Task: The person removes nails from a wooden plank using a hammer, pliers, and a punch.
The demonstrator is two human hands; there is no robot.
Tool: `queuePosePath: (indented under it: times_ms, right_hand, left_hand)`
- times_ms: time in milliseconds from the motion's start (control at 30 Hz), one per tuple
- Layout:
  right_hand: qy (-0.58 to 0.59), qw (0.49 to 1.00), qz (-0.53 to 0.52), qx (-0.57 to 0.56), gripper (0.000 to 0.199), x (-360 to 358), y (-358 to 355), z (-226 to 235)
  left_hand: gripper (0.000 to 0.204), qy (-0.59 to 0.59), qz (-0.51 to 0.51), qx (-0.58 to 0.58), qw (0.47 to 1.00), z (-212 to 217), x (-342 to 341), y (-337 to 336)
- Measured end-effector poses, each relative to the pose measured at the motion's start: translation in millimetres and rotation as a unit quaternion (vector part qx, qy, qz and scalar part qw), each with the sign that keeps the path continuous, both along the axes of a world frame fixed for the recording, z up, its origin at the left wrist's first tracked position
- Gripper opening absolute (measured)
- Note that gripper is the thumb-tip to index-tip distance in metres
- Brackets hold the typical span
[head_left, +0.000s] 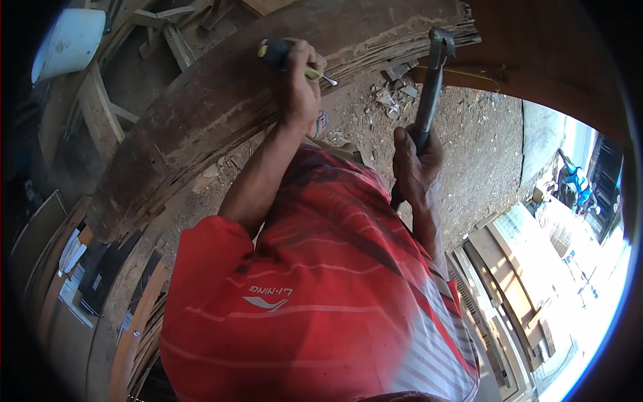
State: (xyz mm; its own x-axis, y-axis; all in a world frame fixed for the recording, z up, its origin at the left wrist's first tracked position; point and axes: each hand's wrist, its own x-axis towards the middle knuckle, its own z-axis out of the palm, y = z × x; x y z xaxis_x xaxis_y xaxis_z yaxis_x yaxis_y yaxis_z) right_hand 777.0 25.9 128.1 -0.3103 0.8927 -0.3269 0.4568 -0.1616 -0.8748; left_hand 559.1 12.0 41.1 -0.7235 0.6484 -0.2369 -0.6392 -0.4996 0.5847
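Observation:
My left hand (300,90) is closed round the black and yellow handle of a screwdriver (273,52). Its thin metal shank sticks out on the right side of the fist, with the tip close to the splintered near edge of a large, brown wooden slab (214,87). Whether the tip touches the wood I cannot tell. My right hand (420,164) grips a claw hammer (430,94) by its dark handle. The hammer's head points up and away, near the slab's right end, and apart from the screwdriver.
A white bucket (69,43) stands at the far left beside wooden framing (100,107). Wood chips and scraps litter the dirt ground (469,147). Boards (512,288) lie at the lower right, and more planks (127,315) at the lower left. A brown panel (542,53) rises at the far right.

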Motion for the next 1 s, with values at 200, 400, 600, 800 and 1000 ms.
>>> queuePosePath:
  times_ms: [200,400,600,800,1000]
  right_hand:
    - [-0.124,0.991,0.028,-0.051,0.033,47,-6,-1]
    - [-0.110,0.988,-0.087,-0.057,0.024,97,-18,-19]
    - [-0.129,0.990,-0.011,-0.054,0.033,87,-2,-32]
    - [-0.128,0.990,0.060,-0.011,0.035,76,10,-25]
    - [-0.009,0.999,0.028,-0.017,0.030,79,11,-18]
  left_hand:
    - [0.023,0.603,-0.054,-0.270,0.748,55,-39,-58]
    - [0.038,0.679,-0.221,-0.393,0.579,38,-54,-110]
    - [0.041,0.799,-0.170,-0.393,0.422,26,-41,-135]
    - [0.042,0.820,-0.187,-0.383,0.382,33,-53,-131]
    - [0.061,0.659,-0.345,-0.457,0.488,156,-116,-95]
